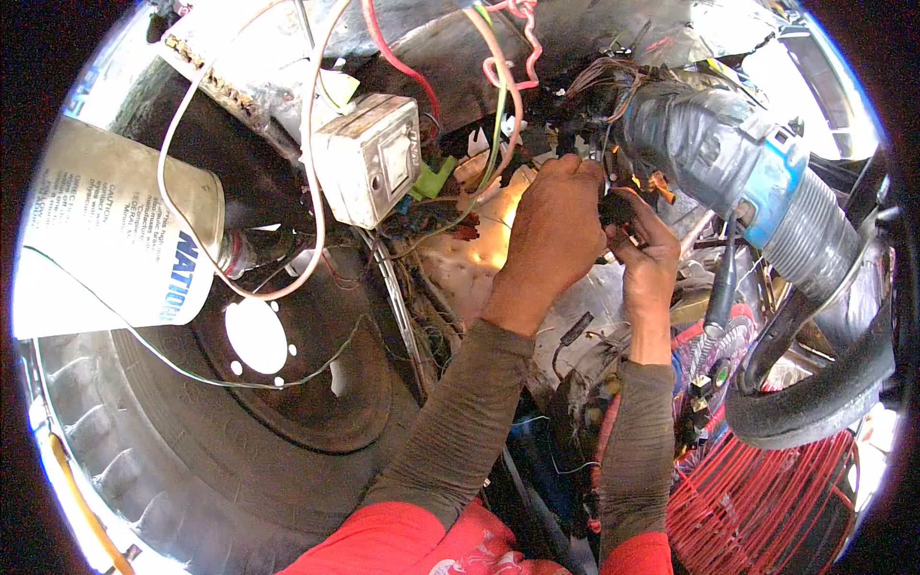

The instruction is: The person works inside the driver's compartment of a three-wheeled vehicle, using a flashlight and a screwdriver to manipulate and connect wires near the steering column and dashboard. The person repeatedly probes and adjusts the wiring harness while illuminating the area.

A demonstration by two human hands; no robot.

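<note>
My left hand (551,225) is closed with its knuckles up, in the middle among a cluster of wires. Whatever its fingers grip is hidden beneath them. Close beside it on the right, my right hand (652,257) pinches a small black part (618,206) between thumb and fingers. Its exact kind does not show. A bunch of thin brown wires (606,79) hangs just beyond both hands. Small orange-tipped pieces (659,184) sit by the right fingertips. Under the left hand lies a worn metal surface (460,273).
A white switch box (369,158) with loose pink and green wires hangs left of my hands. Further left are a printed white container (125,230) and a large tyre (211,460). Right stand a taped grey hose (685,144) with a blue band, a black hose (805,417) and red strands (757,498).
</note>
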